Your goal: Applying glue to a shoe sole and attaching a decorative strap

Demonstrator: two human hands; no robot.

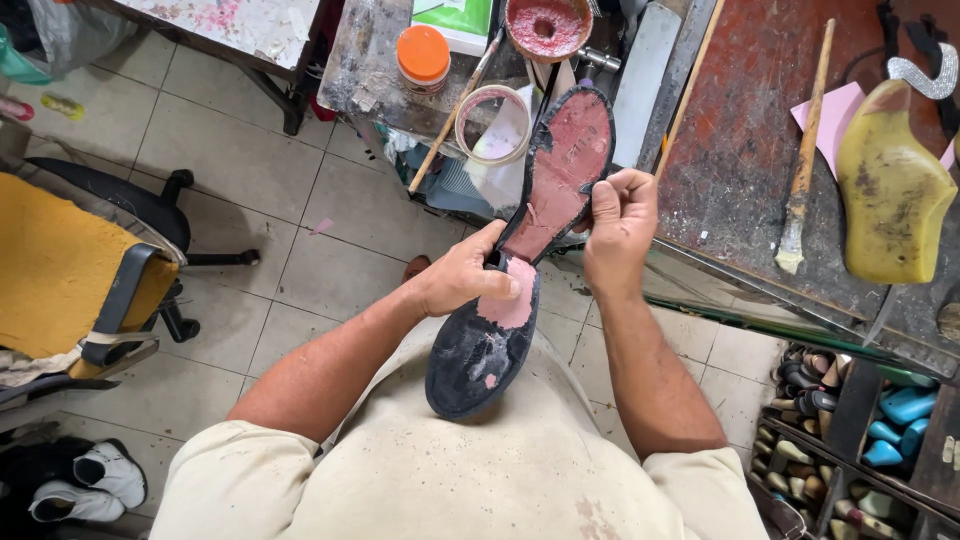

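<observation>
Few pkgs, all on the far workbench. Round white plastic jar w/ flat orange lid (423, 58) stands upright at far centre, on the scuffed grey benchtop (365, 60). Just right of it, at the far edge of view, a flat green-and-white cardboard box (455, 22), rectangular, partly cut off by the frame; a printed panel shows on its face, too small to make out. Right of the box, a round open tub w/ brownish rim and pink-red paste inside (546, 25), top cut off by the frame. Box sits between jar and tub, all close together. No signs or screens in view.
</observation>
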